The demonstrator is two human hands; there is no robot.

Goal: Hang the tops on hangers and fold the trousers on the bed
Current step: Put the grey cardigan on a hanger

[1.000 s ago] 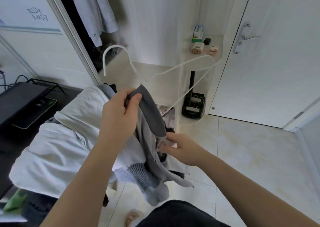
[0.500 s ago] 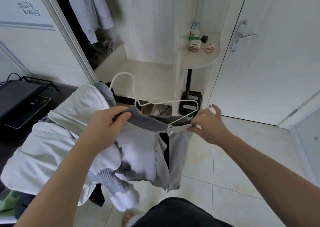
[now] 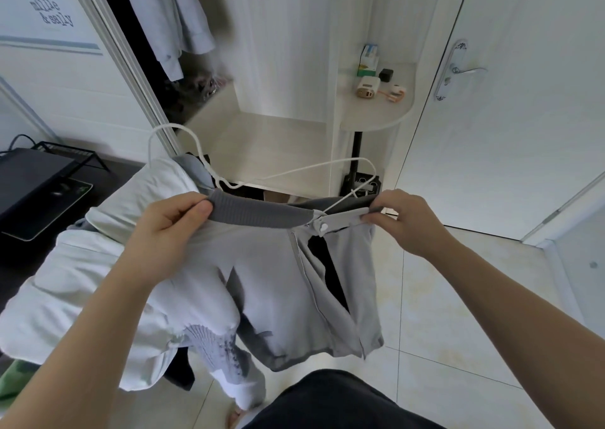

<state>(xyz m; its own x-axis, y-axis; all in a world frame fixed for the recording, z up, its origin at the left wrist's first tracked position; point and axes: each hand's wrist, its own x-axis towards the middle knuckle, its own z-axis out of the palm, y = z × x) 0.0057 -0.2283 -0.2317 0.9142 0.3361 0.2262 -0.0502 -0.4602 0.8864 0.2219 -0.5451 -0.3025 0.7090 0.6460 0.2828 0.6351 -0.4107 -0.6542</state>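
The grey zip jacket [image 3: 294,284] hangs at centre frame, its ribbed collar [image 3: 258,216] stretched left to right between both hands. The left hand [image 3: 167,232] pinches the collar's left end, and the right hand [image 3: 406,222] pinches the snap tab. The white wire hanger [image 3: 314,168] lies just behind and roughly parallel, with its hook toward the upper left, nearer the left hand. Its right end appears tucked inside the jacket.

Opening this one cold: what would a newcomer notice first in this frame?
At centre frame, a grey zip jacket is held up by its dark ribbed collar. The left hand grips one end and the right hand pinches the other. A white hanger rises behind the collar, with its hook up and to the left. A pale garment lies heaped at lower left.
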